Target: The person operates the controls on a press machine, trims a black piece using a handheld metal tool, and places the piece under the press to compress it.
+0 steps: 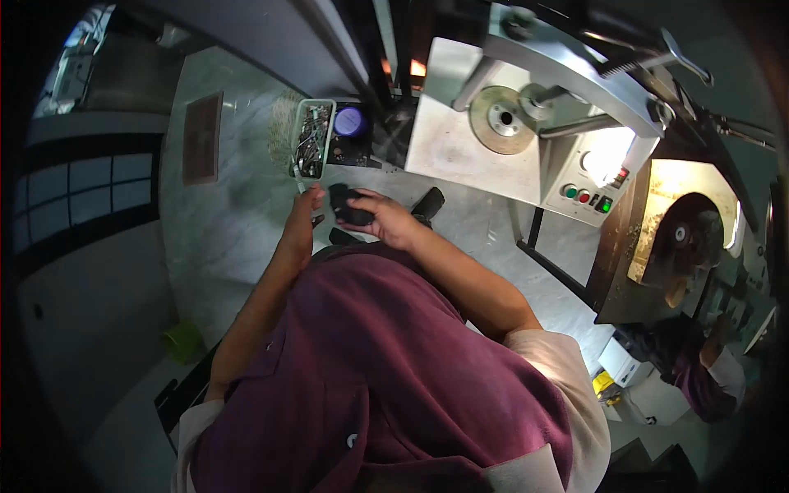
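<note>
Fingers of my right hand [382, 215] are wrapped round a black object [349, 205], whose exact kind I cannot make out, in front of my body. Close to its left is my left hand [310, 204], fingers bent together, with a small dark thing showing beside them that is too small to name. Just beyond my left hand stands a pale green tray [331, 135] filled with many small metal pieces [311, 144]. A round purple-blue lid [348, 122] lies to the right of the tray.
At the upper right stands a white machine [444, 140] with a round metal disc [501, 120] and coloured buttons. Farther right is a lit opening with a dark wheel [680, 236]. Another person [699, 378] is at the lower right. A green bin [184, 342] stands lower left.
</note>
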`<state>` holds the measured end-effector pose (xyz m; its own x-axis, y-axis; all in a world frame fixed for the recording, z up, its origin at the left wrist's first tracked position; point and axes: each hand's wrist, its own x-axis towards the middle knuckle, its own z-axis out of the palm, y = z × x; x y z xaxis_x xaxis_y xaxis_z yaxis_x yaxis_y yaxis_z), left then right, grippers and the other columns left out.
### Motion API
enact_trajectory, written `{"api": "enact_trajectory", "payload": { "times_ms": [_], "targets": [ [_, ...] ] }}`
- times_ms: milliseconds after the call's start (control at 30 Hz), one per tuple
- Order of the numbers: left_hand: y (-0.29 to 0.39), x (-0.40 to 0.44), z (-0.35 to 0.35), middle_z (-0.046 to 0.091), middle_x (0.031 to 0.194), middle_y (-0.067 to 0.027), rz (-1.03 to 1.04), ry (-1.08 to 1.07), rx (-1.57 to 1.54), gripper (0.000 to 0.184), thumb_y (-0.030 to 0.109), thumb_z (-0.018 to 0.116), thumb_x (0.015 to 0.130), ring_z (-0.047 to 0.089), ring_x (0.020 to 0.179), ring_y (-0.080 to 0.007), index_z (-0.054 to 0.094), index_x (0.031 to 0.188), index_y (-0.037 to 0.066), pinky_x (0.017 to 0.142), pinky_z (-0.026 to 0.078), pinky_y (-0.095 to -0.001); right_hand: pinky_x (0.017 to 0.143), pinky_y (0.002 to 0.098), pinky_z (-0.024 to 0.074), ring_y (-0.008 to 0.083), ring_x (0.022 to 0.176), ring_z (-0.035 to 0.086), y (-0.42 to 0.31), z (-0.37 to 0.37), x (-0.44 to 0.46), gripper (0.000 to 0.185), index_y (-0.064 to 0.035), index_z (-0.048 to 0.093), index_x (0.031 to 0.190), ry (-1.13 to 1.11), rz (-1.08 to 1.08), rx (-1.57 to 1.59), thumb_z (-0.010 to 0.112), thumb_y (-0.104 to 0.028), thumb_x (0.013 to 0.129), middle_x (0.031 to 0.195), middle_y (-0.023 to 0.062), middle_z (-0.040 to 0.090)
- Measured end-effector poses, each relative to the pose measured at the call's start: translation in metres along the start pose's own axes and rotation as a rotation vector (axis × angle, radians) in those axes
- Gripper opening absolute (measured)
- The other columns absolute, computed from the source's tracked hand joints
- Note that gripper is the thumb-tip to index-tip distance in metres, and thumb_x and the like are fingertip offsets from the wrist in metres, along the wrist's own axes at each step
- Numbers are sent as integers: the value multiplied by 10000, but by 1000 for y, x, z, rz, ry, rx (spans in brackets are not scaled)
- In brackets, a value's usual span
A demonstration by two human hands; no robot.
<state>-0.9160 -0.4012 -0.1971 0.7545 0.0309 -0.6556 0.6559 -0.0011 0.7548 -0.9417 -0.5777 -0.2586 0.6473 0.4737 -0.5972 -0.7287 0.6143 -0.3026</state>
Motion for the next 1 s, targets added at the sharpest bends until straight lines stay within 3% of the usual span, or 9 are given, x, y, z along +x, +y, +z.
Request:
{"api": "enact_trajectory", "payload": {
  "times_ms": [233,333,367,533,600,700,767,900,1000],
  "targets": [
    [-25,24,-134,520,699,-20,-111,-45,-145,264,340,459,958,497,604,-136,486,827,112,588,423,-290,886,406,586,270,967,661,7,-8,89,417,-32,480,1297,247,-168,-26,625,-204,946,1170,137,615],
    [-32,39,-180,472,656,-1,-117,-194,-33,256,319,437,974,427,560,-105,502,845,108,522,349,-265,1026,558,443,503,1360,341,5,-14,131,997,-70,202,1540,436,-115,-215,729,-534,831,1595,202,183],
    [-31,42,-190,472,656,-1,-123,-188,-46,256,319,437,974,427,560,-105,502,845,108,522,349,-265,1044,567,429,488,1424,240,2,-30,138,1051,-124,136,1571,397,-79,-278,732,-552,818,1610,223,53],
    [-20,54,-219,548,696,-23,-33,-213,120,247,288,433,1018,461,558,-112,562,956,87,557,386,-264,988,483,472,340,1279,485,39,-19,120,726,-72,365,1487,571,-129,-382,575,-505,943,1467,214,413],
    [-22,63,-218,588,731,-38,-84,-289,123,249,287,434,1022,495,570,-116,570,984,81,562,408,-265,922,382,502,251,1034,618,71,17,112,530,-34,538,1332,474,-112,-556,499,-431,984,1176,149,637],
    [-32,87,-208,661,805,-72,-151,-458,152,274,285,416,1039,563,599,-125,579,1015,66,565,449,-266,878,334,519,211,1022,615,102,104,116,573,-23,577,1293,294,-76,-494,569,-493,964,1133,122,641],
    [-32,94,-198,662,782,-73,-192,-567,255,254,254,416,1038,555,577,-125,582,1027,62,544,443,-258,821,329,539,218,883,647,113,118,139,434,-8,585,1266,195,-109,-418,548,-354,1007,1060,122,652],
    [-35,118,-235,699,930,-93,-167,-689,371,256,219,406,1038,648,790,-165,587,1105,50,693,495,-300,784,311,557,217,848,666,109,123,200,272,10,581,1163,312,-166,-338,504,-206,1015,993,140,669],
    [-5,119,-281,691,966,-87,-217,-521,329,244,244,467,1013,645,867,-177,587,1114,57,745,491,-309,734,345,599,241,847,686,103,81,257,173,-8,556,1090,469,-159,-174,435,-87,994,1000,173,675]
  ]
}}
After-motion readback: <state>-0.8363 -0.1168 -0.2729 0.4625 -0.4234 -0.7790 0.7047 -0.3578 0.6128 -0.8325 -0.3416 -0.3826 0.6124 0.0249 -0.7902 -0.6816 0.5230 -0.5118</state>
